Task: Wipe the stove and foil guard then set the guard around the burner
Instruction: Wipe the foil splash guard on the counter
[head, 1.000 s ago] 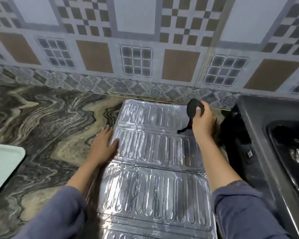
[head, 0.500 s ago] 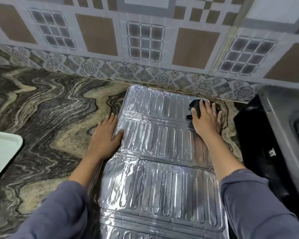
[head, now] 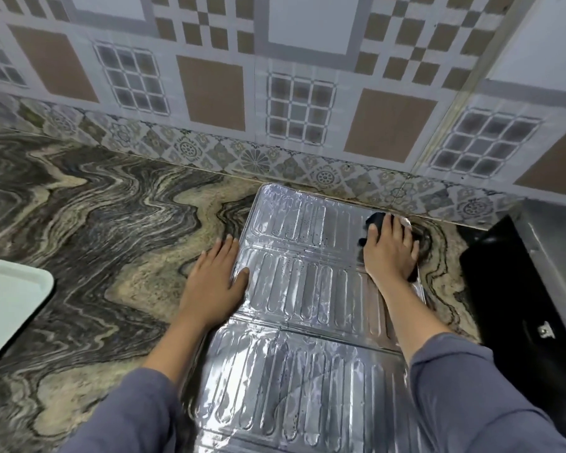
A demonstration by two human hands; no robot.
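Observation:
The ribbed silver foil guard [head: 301, 289] lies flat on the marbled counter, its panels running from the wall toward me. My left hand [head: 214, 282] rests flat on the counter at the guard's left edge, thumb on the foil. My right hand [head: 391, 253] presses a black cloth [head: 373, 222] flat on the guard's far right corner; most of the cloth is hidden under the palm. The stove [head: 517, 308] shows only as a black side and grey top at the right edge.
A patterned tiled wall [head: 275, 93] rises just behind the guard. A pale tray corner [head: 10, 299] sits at the left edge. The swirled stone counter [head: 95, 230] stretches left of the guard.
My right hand went from holding the cloth raised to pressing it flat, and has slid toward the guard's far right corner. My left hand has stayed at the left edge.

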